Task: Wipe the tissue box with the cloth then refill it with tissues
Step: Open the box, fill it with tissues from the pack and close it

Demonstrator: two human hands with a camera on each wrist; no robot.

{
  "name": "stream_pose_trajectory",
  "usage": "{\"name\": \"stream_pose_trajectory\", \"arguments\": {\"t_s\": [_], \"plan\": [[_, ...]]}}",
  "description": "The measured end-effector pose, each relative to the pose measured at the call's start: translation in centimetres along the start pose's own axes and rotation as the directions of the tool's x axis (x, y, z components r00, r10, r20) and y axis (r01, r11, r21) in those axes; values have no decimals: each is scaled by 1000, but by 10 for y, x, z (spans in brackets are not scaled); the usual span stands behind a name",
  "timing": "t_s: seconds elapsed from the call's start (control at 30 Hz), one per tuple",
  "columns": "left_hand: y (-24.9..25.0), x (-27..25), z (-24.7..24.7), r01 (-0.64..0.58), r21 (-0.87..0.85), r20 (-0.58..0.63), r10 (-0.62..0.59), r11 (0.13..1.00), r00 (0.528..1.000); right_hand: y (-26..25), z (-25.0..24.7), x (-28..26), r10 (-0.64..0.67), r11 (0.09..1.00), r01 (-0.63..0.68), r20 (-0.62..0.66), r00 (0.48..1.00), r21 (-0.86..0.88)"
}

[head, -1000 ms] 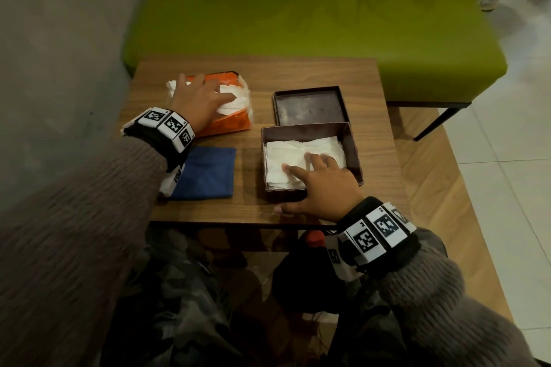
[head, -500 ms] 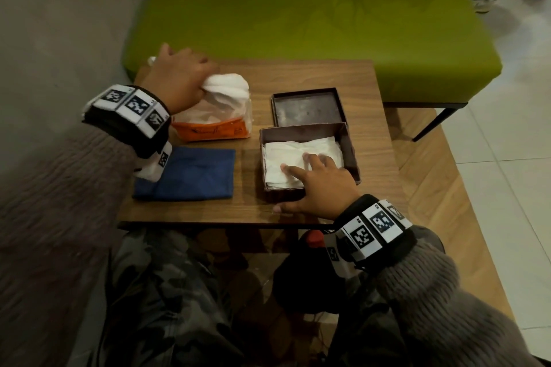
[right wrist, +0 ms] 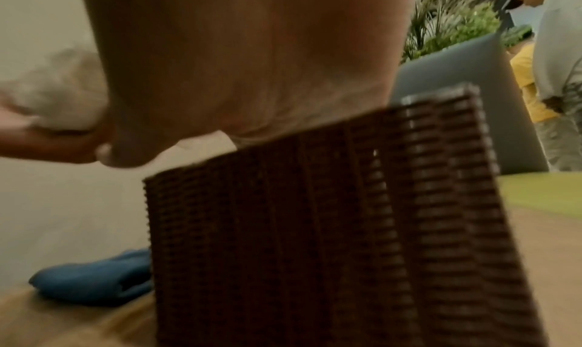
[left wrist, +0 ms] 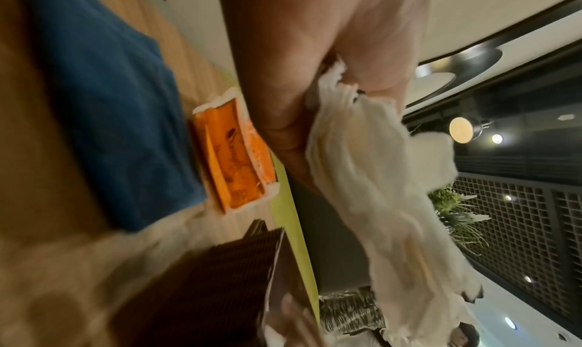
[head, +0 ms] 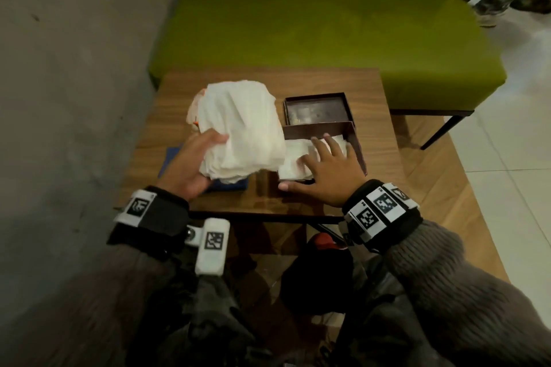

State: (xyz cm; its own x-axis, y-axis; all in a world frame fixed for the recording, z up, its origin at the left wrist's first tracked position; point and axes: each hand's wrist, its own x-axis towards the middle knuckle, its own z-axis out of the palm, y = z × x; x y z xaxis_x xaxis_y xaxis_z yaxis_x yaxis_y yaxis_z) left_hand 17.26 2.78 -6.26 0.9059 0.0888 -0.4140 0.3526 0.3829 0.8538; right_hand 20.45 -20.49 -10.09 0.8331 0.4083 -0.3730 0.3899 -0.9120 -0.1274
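White tissues (head: pixel 241 131), a big soft stack of them, are hanging in the air in the left hand (head: pixel 190 164). A second ago that hand was on the orange pack (left wrist: pixel 233 153) at the far left of the table (head: pixel 375 176); now the stack is out of the pack and is moving toward the brown box. That looks like the refill step, with more tissues about to go in.

The left hand is gripping the stack from below, with the thumb curled over its near edge. The stack is standing nearly upright, its long side running from 6 o'clock up to 12 o'clock, and its loose end is flopping over.

The tissue box (head: pixel 354 140) is sitting open at the middle of the table, at 3 o'clock from the stack. Its long side is running from 9 o'clock to 3 o'clock, and its open top is facing up. Some tissues are lying flat inside it. The right hand (head: pixel 328 170) is still resting there, fingers straight and spread, pressing them down and holding nothing.

The lid (head: pixel 316 109) is lying just behind the box, at 12 o'clock. The blue cloth (right wrist: pixel 94 282) is lying folded at 9 o'clock from the box, partly under the left hand.
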Motion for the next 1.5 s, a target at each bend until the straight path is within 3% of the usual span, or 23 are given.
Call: {"name": "stream_pose_trajectory", "arguments": {"t_s": [0.07, 0.13, 0.17, 0.2, 0.27, 0.3, 0.33, 0.4, 0.5, 0.57, 0.73, 0.83, 1.03, 1.13, 1.37, 1.5], "plan": [[-19, -16, 7, 15, -60, 38, -13, 998, 999, -2, -3, -7, -39, 996, 48, -123, 992, 72], [-32, -31, 13, 40, -134, 76, -30, 990, 997, -5, -5, -19, -62, 922, 175, -315, 947, 346], [-38, -37, 16, 42, -168, 100, -25, 985, 995, -7, -5, -27, -25, 802, 247, -383, 923, 544], [-42, -42, 17, 37, -191, 117, -15, 981, 993, -10, -7, -36, 49, 627, 280, -395, 917, 727], [-48, -50, 18, 19, -180, 130, 4, 983, 991, -19, -12, -54, 172, 230, 196, -238, 956, 953], [-49, -54, 17, 11, -153, 144, 11, 988, 990, -24, -13, -61, 174, 81, 110, -123, 977, 991], [-49, -57, 17, 10, -121, 162, 10, 993, 987, -28, -13, -68, 144, -2, 29, -28, 989, 1000], [-48, -62, 15, 14, -53, 196, -3, 999, 981, -31, -9, -77, 35, -47, -60, 61, 997, 997], [-49, -67, 17, 34, -16, 205, -30, 999, 978, -37, -7, -84, -131, -180, -105, 82, 988, 978], [-55, -71, 26, 41, 15, 205, -43, 999, 978, -43, -6, -81, -162, -273, -120, 78, 984, 954], [-71, -77, 48, -3, 71, 89, -4, 998, 996, -53, 4, -71, -11, -110, -137, 136, 991, 984], [-66, -74, 45, 10, 18, 91, -11, 1000, 996, -46, 6, -72, -20, -141, -107, 105, 994, 984], [-68, -72, 55, 0, 83, 84, -7, 997, 996, -50, 2, -75, -24, -160, -80, 77, 997, 984], [-66, -72, 52, 3, 114, 140, -19, 993, 990, -46, 2, -74, -63, -149, -93, 85, 994, 984], [-64, -69, 46, 10, 272, 217, -71, 962, 974, -38, 5, -73, -9, -112, -91, 91, 996, 989], [-60, -68, 47, 34, 305, 251, -115, 952, 961, -32, 7, -69, 131, -111, -49, 63, 989, 993]]}}
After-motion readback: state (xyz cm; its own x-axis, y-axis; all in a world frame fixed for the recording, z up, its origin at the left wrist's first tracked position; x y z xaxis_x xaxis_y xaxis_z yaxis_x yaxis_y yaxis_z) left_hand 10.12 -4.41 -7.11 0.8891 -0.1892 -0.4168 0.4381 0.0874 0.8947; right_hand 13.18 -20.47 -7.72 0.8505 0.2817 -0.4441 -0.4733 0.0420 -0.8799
